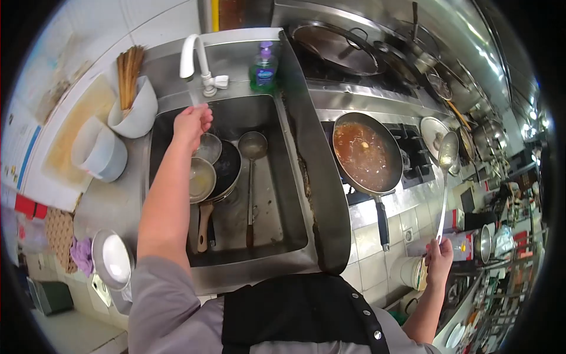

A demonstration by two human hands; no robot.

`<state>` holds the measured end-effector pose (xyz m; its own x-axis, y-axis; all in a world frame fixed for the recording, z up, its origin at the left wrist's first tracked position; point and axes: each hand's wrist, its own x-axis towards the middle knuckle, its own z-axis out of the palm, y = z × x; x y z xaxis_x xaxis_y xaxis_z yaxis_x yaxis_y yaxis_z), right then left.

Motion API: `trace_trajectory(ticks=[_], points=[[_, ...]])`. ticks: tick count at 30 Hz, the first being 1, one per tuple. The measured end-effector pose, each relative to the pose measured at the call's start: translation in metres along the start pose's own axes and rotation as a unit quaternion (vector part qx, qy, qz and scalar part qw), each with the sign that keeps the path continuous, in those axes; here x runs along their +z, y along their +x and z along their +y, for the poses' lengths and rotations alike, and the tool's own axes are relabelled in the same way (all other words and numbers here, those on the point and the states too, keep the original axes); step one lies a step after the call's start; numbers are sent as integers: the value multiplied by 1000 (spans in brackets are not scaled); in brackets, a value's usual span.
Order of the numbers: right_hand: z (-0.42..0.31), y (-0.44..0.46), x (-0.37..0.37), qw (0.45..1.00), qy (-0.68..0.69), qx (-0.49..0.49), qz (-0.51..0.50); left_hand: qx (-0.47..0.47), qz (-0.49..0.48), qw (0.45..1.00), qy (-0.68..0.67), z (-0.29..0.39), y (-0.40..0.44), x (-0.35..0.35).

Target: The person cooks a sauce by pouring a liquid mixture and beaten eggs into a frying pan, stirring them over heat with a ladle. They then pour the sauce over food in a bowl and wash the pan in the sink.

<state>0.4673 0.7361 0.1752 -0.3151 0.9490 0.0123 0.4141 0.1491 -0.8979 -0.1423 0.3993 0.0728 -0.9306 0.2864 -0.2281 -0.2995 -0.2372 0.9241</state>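
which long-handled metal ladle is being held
The silver long-handled metal ladle, gripped by the right hand; the brown-handled round metal ladle lies in the grey metal sink.

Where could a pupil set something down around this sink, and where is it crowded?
Mostly bare: the sink floor right of the ladle lying there; the left counter between the nearer plastic container and metal bowl. Crowded: the floor's left half, around the black pan.

- A green soap bottle (263, 76) with a purple pump (266, 51)
- Two white tubs (101, 154), one holding wooden sticks (128, 76)
- A purple cloth (82, 256) just beside a round bowl (115, 258)
- A wide pan (337, 48) at the back
- A white bucket (405, 273)
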Motion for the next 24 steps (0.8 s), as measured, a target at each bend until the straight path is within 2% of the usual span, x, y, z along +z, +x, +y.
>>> trace_trajectory(ticks=[2, 3, 6, 7, 9, 10, 12, 14, 16, 17, 19, 20, 22, 24], points=[[-2, -3, -1, 1000, -10, -3, 11, 4, -50, 999, 2, -4, 11, -3], [-3, -3, -1, 1000, -16, -2, 17, -26, -59, 998, 10, -7, 6, 0], [-14, -2, 8, 999, -34, 2, 26, -103, -105, 987, 63, -10, -51, 33], [-17, -2, 10, 999, -42, 8, 25, -104, -176, 976, 75, -9, -79, 44], [-19, 0, 15, 998, -54, 17, 26, -166, -227, 958, 53, 7, -137, 70], [-21, 2, 17, 998, -62, 18, 26, -163, -311, 935, 40, 18, -161, 78], [-28, 7, 25, 997, -73, 18, 25, -164, -402, 900, 40, 50, -209, 92], [-35, 9, 31, 997, -74, 17, 28, -142, -530, 836, 1, 78, -239, 89], [-38, 11, 37, 996, -79, 18, 35, -117, -580, 804, -55, 93, -260, 90], [-42, 11, 40, 996, -85, 18, 30, -53, -639, 762, -86, 87, -257, 93], [-43, 11, 42, 995, -89, 11, 34, 10, -652, 745, -140, 85, -266, 101], [-42, 11, 45, 996, -89, 5, 31, 8, -609, 776, -164, 91, -288, 109], [-44, 11, 48, 995, -91, 5, 27, -2, -598, 773, -209, 93, -294, 111], [-43, 13, 45, 995, -94, 5, 20, -19, -655, 713, -250, 84, -282, 110]])
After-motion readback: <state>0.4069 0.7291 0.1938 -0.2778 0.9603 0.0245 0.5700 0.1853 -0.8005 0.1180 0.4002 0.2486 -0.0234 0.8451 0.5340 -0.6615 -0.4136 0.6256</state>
